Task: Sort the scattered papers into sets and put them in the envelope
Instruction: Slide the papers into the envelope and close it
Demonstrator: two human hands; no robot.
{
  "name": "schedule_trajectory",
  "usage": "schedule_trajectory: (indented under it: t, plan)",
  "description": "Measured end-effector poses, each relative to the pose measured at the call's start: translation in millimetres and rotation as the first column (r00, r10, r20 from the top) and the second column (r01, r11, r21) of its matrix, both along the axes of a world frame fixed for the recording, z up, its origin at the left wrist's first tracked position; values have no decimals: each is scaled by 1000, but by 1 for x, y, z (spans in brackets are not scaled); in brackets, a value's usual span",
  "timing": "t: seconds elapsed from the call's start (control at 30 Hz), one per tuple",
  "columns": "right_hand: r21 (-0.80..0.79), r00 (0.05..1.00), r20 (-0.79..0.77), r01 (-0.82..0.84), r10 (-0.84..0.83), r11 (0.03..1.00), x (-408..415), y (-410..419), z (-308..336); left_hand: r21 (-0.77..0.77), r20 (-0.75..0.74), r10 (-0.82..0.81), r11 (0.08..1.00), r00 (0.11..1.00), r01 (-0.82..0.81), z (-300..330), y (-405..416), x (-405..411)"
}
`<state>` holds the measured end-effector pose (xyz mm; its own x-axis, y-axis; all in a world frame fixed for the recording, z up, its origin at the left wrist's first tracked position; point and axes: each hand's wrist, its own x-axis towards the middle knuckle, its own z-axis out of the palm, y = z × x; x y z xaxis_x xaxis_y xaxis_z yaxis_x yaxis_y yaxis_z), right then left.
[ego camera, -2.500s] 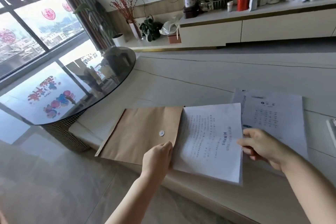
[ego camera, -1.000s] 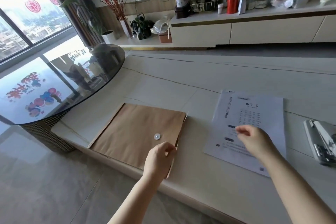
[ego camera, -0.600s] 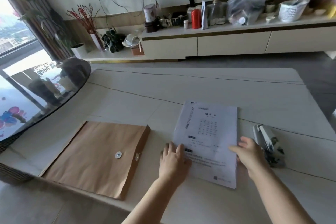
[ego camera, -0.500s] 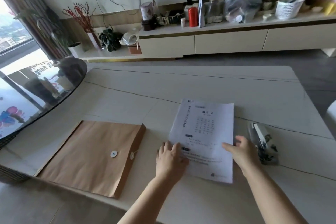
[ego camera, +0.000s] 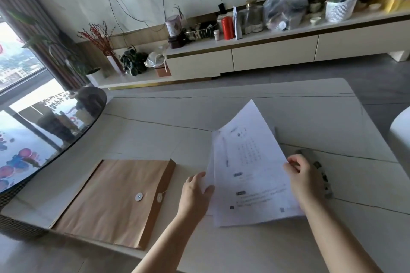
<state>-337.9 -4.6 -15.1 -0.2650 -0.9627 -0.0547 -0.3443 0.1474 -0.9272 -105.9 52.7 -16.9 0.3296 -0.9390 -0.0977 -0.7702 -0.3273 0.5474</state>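
A brown envelope with a string-and-button clasp lies flat on the pale table, left of my hands. I hold a set of printed white papers raised off the table and tilted, its far corner pointing up. My left hand grips the set's left edge. My right hand pinches its right edge. A second sheet shows just behind the front one.
A stapler lies on the table right of my right hand, partly hidden by it. A round glass table adjoins on the left. A white chair edge stands at the right. A cluttered sideboard runs along the far wall.
The papers lay flat under my hands half a second ago. Both hands have taken hold of their edges and lifted them off the table. The envelope has not moved.
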Motion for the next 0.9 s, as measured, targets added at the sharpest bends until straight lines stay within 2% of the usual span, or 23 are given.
schedule_trajectory:
  t: [0.07, 0.1, 0.13, 0.2, 0.23, 0.27, 0.37, 0.47, 0.53, 0.6, 0.67, 0.73, 0.8, 0.83, 0.9]
  plan:
    - [31, 970, 239, -42, 33, 999, 2, -1, -2, -43, -139, 84, 995, 987, -90, 9, -6, -3]
    - [57, 938, 343, -65, 42, 996, 4, 0, -3, -33, -268, 140, 988, 953, -154, 16, -9, -3]
    - [80, 902, 428, -87, 44, 993, 5, 0, -4, -21, -423, 192, 975, 886, -221, 22, -13, -2]
    - [122, 844, 533, -142, 56, 982, 5, -1, -4, 54, -691, 238, 958, 683, -280, 36, -17, 5]
    - [134, 822, 563, -188, 81, 973, 4, -1, -2, 71, -743, 222, 964, 631, -256, 43, -19, 10]
    - [142, 806, 581, -238, 114, 961, 5, -2, -1, 58, -747, 192, 973, 637, -225, 49, -20, 16]
    - [162, 846, 491, -321, 206, 933, 14, 2, 6, -3, -592, 147, 983, 792, -185, 66, -18, 34]
    - [119, 953, 147, -281, 263, 952, 22, 7, 17, 16, -350, 11, 1000, 937, -6, 82, -5, 60]
    - [38, 945, 36, -326, 324, 945, 24, 10, 26, 72, -247, -87, 992, 965, 107, 89, 5, 71]
    - [33, 894, 113, -439, 433, 898, 31, 14, 35, 128, -268, -105, 981, 958, 144, 93, 12, 80]
    - [92, 817, 226, -561, 531, 823, 37, 17, 41, 164, -275, -114, 973, 955, 163, 94, 16, 86]
    - [137, 776, 262, -619, 574, 773, 42, 18, 40, 153, -121, -158, 973, 980, 175, 95, 20, 94]
    - [144, 781, 299, -604, 548, 784, 45, 17, 32, 59, 52, -145, 988, 988, 142, 93, 25, 102]
    - [140, 795, 328, -576, 511, 806, 45, 16, 28, -24, 86, -93, 995, 992, 95, 91, 29, 107]
    - [149, 826, 402, -485, 395, 862, 44, 13, 23, -204, 48, 103, 975, 993, -91, 84, 39, 119]
